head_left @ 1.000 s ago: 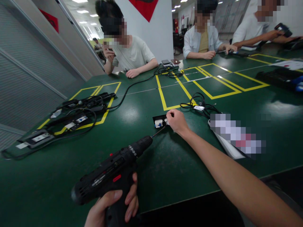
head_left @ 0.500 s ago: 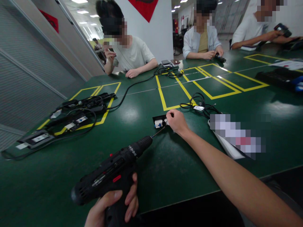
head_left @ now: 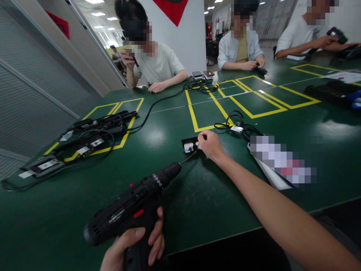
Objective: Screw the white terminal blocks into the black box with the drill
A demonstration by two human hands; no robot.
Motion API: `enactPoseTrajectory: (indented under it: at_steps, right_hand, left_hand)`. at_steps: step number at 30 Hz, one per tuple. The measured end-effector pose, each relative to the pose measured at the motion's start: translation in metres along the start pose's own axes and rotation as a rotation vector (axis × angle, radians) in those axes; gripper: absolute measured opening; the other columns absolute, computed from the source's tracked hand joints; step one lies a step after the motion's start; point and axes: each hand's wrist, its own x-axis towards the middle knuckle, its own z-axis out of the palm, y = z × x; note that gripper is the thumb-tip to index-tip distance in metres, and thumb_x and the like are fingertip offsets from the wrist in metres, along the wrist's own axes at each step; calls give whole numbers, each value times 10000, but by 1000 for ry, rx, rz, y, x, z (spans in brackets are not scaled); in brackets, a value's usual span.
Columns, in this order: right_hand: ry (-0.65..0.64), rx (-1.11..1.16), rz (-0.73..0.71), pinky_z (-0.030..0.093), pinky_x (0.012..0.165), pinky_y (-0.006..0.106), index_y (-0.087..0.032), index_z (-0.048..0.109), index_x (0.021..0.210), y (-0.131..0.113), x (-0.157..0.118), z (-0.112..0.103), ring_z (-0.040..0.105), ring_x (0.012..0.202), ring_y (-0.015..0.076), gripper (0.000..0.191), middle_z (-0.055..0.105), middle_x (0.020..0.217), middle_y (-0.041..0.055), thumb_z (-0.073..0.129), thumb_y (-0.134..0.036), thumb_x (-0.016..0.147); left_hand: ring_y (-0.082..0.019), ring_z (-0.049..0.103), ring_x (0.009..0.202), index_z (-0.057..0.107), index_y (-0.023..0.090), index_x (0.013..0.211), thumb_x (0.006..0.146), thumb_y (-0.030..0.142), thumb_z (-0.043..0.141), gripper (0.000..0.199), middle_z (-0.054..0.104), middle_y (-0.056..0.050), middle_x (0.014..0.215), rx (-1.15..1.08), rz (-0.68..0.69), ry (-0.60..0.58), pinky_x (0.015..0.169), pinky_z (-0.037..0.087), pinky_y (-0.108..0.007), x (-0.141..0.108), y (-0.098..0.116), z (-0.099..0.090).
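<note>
My left hand [head_left: 141,241] is wrapped round the grip of a black cordless drill [head_left: 132,205] with red buttons. Its long thin bit [head_left: 188,157] points up and to the right, its tip close to a small black part [head_left: 186,142] with white and blue pieces on it. Closed over the right end of that part is my right hand [head_left: 210,143], pressing or pinching it on the green table. The fingertips there are hidden. Whether the bit tip touches the part, I cannot tell.
Black adapters with cables [head_left: 93,139] lie at left. A cable bundle [head_left: 237,126] sits beyond my right hand, near a white flat object [head_left: 272,171], partly blurred. Three people sit across the table [head_left: 158,158]. A black tray [head_left: 329,94] stands at right.
My hands, the drill and the small part stay almost where they were; the drill shifts very slightly. Across the table, one person's raised hand has moved a little left and up.
</note>
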Motion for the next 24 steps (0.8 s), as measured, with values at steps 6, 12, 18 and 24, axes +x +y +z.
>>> enactPoseTrajectory:
  at_steps: [6,12,18,24]
  right_hand:
    - [1,-6,2,407,697,268,-177,602,683,0,0,0,579,744,172,206,649,768,46,435,-213,798]
    - [-2,-2,1,411,712,274,-175,612,693,1,0,0,584,755,176,206,655,781,53,438,-210,796]
    - [-2,-1,-5,412,705,275,-172,614,702,1,0,0,586,750,177,211,654,780,56,435,-211,805]
    - [-6,0,-11,413,703,272,-172,617,704,1,0,0,587,748,175,211,653,776,52,437,-210,808]
  left_hand:
    - [-137,501,429,509,128,1024,791,304,481,292,481,-8,625,-5,1,10,513,417,-327,-1,0,1]
    - [-129,488,428,509,125,1025,795,301,471,292,467,-5,628,-10,3,8,505,412,-318,0,0,4]
    - [-133,494,428,505,130,1035,799,302,469,295,477,-7,632,-4,2,-5,509,411,-326,0,0,1]
    - [-136,504,439,508,137,1044,809,300,449,292,490,-11,641,-17,5,-22,517,415,-330,0,-1,-1]
